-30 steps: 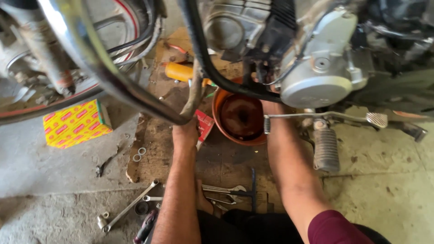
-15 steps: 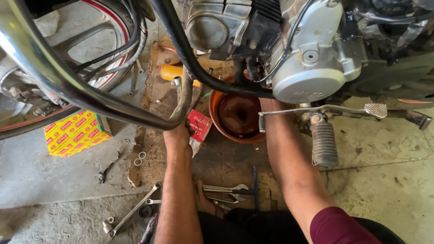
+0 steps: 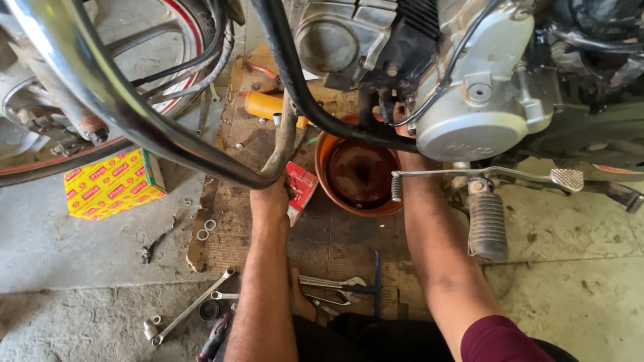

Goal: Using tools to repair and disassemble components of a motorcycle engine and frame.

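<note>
Reaching under the engine point(image 3: 469, 100) over the oil pan point(image 3: 359, 175), left hand point(image 3: 268, 201) grips the exhaust pipe point(image 3: 282, 144); right hand's grip is hidden, so feel must guide it.

Under the engine point(image 3: 469, 100) room is tight — the frame tube point(image 3: 295, 87), gear lever point(image 3: 469, 175) and footpeg point(image 3: 486, 224) crowd the oil pan point(image 3: 359, 175). Spanners point(image 3: 191, 312) litter the floor's near edge — bare concrete lies right.

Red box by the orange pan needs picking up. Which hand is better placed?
Left. The left hand lies on the mat right beside the red box. The right forearm runs up past the orange pan, and its hand is hidden behind the engine.
</note>
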